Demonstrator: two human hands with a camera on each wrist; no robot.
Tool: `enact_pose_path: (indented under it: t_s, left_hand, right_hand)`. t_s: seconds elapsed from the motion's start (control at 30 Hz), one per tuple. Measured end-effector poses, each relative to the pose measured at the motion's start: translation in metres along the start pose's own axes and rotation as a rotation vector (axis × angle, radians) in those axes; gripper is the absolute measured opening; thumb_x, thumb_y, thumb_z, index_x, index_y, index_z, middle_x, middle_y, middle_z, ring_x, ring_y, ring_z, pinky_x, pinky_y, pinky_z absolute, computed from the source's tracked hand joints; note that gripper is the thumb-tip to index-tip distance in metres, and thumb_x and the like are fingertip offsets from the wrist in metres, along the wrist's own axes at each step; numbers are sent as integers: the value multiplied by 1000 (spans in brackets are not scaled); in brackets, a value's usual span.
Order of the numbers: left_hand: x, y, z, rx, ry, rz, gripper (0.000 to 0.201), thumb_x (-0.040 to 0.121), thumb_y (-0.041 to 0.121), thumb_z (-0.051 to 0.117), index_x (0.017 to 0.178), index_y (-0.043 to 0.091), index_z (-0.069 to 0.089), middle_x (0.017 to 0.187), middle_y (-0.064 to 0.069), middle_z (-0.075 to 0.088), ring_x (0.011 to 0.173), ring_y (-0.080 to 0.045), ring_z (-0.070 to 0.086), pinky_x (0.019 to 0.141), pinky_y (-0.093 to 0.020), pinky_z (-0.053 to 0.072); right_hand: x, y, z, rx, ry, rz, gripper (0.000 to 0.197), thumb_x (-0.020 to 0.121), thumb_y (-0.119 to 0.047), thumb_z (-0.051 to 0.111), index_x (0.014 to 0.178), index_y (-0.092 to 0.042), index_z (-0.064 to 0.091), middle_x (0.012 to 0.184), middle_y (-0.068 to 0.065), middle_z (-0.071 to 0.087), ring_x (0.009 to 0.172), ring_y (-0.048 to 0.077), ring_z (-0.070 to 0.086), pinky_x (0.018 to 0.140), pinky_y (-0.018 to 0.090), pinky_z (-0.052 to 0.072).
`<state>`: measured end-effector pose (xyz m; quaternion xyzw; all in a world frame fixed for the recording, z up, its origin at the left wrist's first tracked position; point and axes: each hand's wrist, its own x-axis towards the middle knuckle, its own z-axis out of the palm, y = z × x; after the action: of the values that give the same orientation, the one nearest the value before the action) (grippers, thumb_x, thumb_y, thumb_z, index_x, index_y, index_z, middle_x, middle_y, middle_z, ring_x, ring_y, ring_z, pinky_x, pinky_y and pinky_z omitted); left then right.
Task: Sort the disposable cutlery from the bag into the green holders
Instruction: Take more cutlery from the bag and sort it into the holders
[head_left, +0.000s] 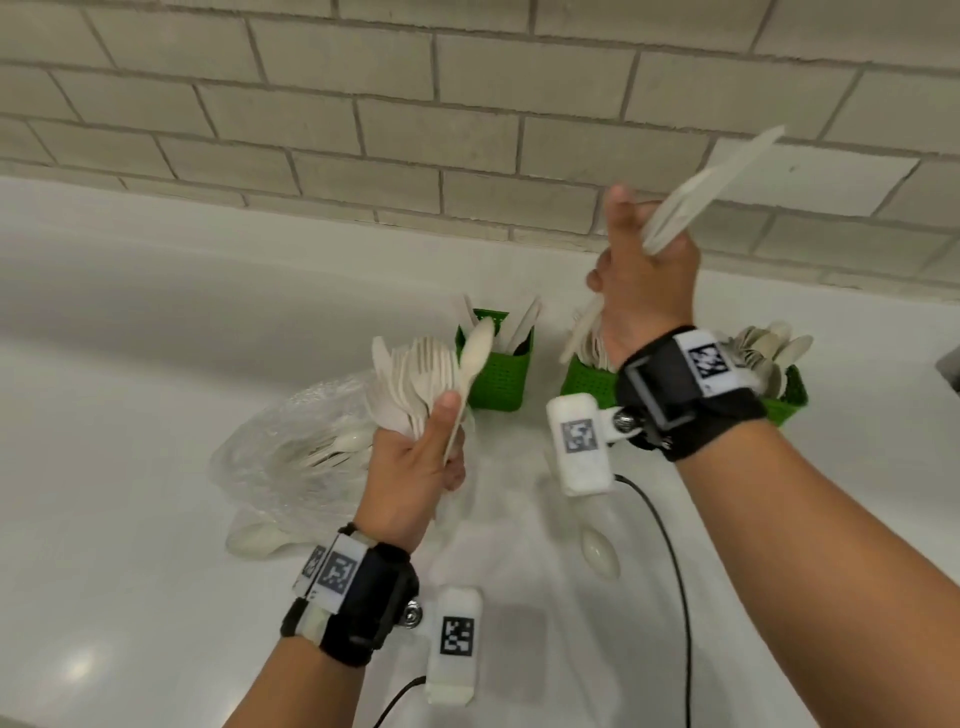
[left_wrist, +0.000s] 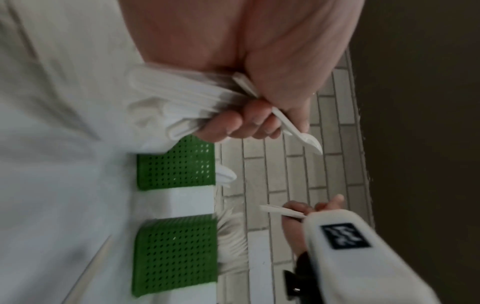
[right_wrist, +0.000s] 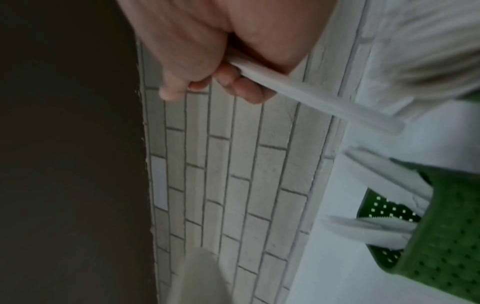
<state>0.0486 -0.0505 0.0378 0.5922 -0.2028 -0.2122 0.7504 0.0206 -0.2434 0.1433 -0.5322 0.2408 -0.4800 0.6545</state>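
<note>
A bunch of forks (head_left: 415, 384) with one spoon (head_left: 475, 348) is held in the left hand (head_left: 415, 467), fingers curled tight round the handles, at centre frame in the head view. Several knives (head_left: 711, 192) are gripped in the right hand (head_left: 644, 291), fingers closed round them, blades pointing to the upper right. Three holders stand behind: the left holder (head_left: 493, 379) contains knives, the middle holder (head_left: 589, 384) is partly hidden by the right hand, and the right holder (head_left: 789, 400) contains spoons. The bag (head_left: 291, 447), at left of centre, is not yet emptied.

The knives should be carried to the left holder and lowered handle-first, then released only once seated. The spoon should be drawn out of the fork bunch separately.

No brand or legible writing is visible; only square coded markers (head_left: 457, 636) appear on the wrist units.
</note>
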Motion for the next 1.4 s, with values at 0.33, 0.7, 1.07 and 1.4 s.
enact_pose_path:
  t_s: [0.33, 0.7, 1.07, 1.4]
  left_hand:
    - [14, 32, -47, 27, -15, 31, 46, 96, 36, 50, 63, 5, 41, 50, -6, 34, 44, -19, 31, 44, -26, 32]
    - [44, 16, -32, 203, -247, 94, 30, 94, 36, 59, 68, 19, 61, 54, 4, 44, 48, -10, 41, 53, -19, 39]
    - [36, 6, -1, 327, -482, 192, 7, 90, 33, 62, 96, 29, 65, 77, 25, 66, 74, 8, 60, 70, -11, 44]
    - [28, 6, -27, 148, -255, -109, 43, 86, 49, 57, 64, 12, 53, 50, 3, 41, 43, -14, 36, 46, -27, 34]
  right_hand:
    - [10, 72, 54, -268, -97, -40, 24, 75, -3, 80, 83, -12, 59, 70, 0, 53, 56, -2, 50, 63, 15, 48]
    - [-19, 12, 40, -648, -134, -310, 12, 91, -21, 61, 88, -32, 65, 98, -12, 64, 93, 3, 60, 87, 25, 47]
    - [-48, -28, 13, -919, -661, -145, 6, 87, -19, 70, 87, -17, 76, 87, -7, 73, 81, 4, 66, 78, 21, 51]
    - [0, -40, 3, -649, -96, -404, 11, 95, -20, 61, 98, -20, 71, 80, -6, 72, 68, 14, 68, 58, 22, 52]
